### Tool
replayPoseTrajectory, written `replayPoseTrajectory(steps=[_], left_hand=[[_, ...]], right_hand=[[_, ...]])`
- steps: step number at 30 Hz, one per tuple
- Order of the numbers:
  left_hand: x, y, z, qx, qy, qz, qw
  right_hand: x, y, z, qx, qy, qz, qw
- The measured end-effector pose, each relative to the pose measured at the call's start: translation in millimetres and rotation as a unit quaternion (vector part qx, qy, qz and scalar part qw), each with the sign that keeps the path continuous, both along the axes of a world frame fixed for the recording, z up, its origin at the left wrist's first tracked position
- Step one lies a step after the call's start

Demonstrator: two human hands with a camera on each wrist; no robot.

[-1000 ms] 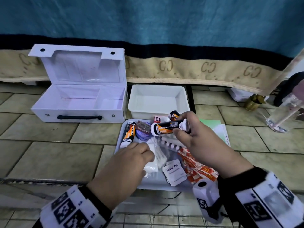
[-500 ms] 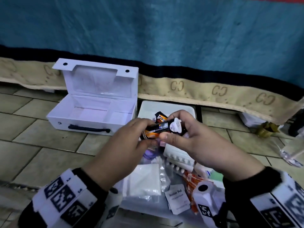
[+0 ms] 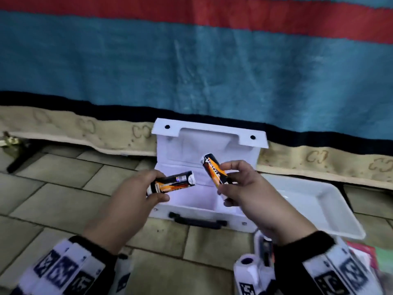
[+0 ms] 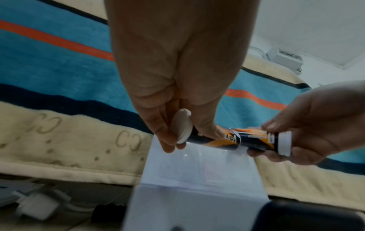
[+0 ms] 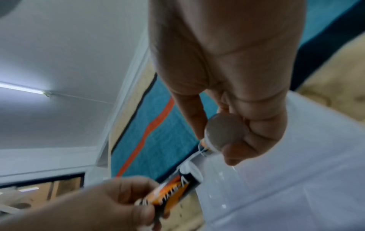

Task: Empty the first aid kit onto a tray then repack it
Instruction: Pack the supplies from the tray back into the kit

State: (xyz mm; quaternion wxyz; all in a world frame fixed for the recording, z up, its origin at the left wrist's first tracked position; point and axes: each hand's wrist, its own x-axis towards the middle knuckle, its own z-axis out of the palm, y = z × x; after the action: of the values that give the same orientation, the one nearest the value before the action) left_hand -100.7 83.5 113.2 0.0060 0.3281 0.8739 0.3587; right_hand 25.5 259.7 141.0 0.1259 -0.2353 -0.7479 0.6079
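Both forearms wore black sleeves ending at the wrist. Over each sleeve sat a white band printed with black-and-white square fiducial markers: the left band (image 3: pixel 61 271) showed three blurred marker panels side by side, the right band (image 3: pixel 340 271) similar panels. A white plastic housing (image 3: pixel 248 271) with a round dark opening stood beside the right wrist. The left hand (image 3: pixel 125 205) and right hand (image 3: pixel 253 199) were bare.

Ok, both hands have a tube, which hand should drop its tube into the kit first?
Probably the left hand: its tube lies nearly flat over the open kit, while the right hand holds its tube tilted up.
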Motion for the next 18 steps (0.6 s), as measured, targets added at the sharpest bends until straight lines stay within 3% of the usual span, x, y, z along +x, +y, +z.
replayPoseTrajectory(steps=[4,7,10,15,18], left_hand=[[-39.8,-0.7,-3.1,-0.062,0.034,-0.092,0.993],[-54.1,7.2,-7.2,-0.103,0.077,-0.164,0.978],[-60.9,13.1,-15.2,-0.172,0.094,-0.217,0.956],[-65.2,16.2,-21.7,-0.262,0.098,-0.245,0.928],[-66.4,15.8,-21.9,-0.255,0.082,-0.238,0.934]], right_hand=[[-54.9,-23.0,-31.7,0.08,-0.055,-0.081,0.992],[-75.6,-28.9,-43.9,0.16,-0.081,-0.092,0.979],[-85.2,-29.5,-52.7,0.172,-0.097,-0.097,0.976],[-93.1,-33.9,-68.3,0.264,-0.14,-0.018,0.954],[-93.0,-33.4,-70.8,0.288,-0.167,0.05,0.942]])
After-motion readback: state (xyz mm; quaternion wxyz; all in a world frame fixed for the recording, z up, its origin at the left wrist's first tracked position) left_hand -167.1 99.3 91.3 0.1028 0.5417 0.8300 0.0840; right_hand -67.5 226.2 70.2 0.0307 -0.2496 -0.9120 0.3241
